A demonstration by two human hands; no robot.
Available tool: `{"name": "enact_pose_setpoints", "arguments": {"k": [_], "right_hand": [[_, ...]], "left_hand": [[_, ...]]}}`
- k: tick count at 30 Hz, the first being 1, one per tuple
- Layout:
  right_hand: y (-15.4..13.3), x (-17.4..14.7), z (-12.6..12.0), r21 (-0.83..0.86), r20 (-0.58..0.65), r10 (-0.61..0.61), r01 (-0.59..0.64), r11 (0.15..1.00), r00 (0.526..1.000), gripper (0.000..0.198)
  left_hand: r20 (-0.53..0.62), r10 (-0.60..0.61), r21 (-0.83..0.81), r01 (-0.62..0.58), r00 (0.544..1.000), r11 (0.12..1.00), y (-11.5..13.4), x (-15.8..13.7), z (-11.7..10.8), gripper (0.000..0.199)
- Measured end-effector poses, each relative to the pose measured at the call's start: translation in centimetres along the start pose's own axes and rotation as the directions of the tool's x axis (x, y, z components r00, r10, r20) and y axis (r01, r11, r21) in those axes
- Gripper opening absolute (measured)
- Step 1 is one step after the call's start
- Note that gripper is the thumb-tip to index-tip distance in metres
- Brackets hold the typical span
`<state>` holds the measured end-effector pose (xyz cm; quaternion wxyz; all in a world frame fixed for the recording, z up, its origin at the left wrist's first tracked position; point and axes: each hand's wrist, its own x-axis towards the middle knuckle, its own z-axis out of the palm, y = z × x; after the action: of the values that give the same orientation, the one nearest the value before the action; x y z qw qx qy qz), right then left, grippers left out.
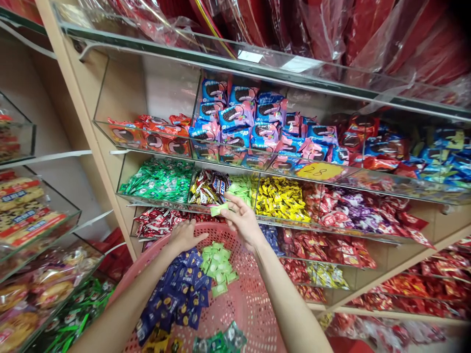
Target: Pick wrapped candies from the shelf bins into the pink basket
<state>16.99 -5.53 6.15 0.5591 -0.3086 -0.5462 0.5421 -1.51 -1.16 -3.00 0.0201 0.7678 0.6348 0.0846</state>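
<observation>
In my right hand (pixel 243 220) is a small light green candy packet (pixel 220 210), pinched between thumb and fingers above the basket's far rim, in front of the shelf bins. My left hand (pixel 187 236) grips the far rim of a pink perforated plastic basket (pixel 253 294), its thumb pointing right. Inside the basket lie a heap of dark blue packets (pixel 184 289), a smaller pile of light green packets (pixel 218 264), some green ones (pixel 222 340) and a few yellow-brown ones (pixel 162 340). Behind my right hand is a bin of matching light green packets (pixel 241 186).
Glass-fronted bins hold green candies (pixel 160 181), brown-wrapped bars (pixel 209 187) and yellow candies (pixel 281 198). Blue-and-pink cookie packs (pixel 239 115) fill the shelf above, with a yellow price tag (pixel 319 170). More snack shelves stand at left, with packaged biscuits (pixel 22 211).
</observation>
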Motion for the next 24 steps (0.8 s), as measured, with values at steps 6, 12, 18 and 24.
{"name": "enact_pose_setpoints", "arguments": {"k": [6,12,18,24], "right_hand": [[2.4,-0.9,-0.2,0.266,-0.012,0.151,-0.143,0.953,0.988,0.045],[3.1,-1.5,-0.5,0.294,-0.001,0.214,-0.205,0.934,0.977,0.038],[3.4,-2.1,-0.3,0.285,0.004,0.196,-0.188,0.940,0.981,0.032],[3.6,-2.3,0.0,0.228,0.025,0.171,-0.172,0.958,0.985,0.040]], "left_hand": [[0.021,-0.011,0.005,0.011,1.000,1.000,-0.1,-0.3,0.2,0.078],[0.028,-0.008,0.015,0.007,1.000,1.000,0.0,-0.5,0.4,0.079],[0.021,0.026,0.005,-0.026,0.999,1.000,0.2,-0.4,0.5,0.077],[0.017,0.028,0.002,-0.028,0.999,1.000,0.1,-0.3,0.4,0.074]]}}
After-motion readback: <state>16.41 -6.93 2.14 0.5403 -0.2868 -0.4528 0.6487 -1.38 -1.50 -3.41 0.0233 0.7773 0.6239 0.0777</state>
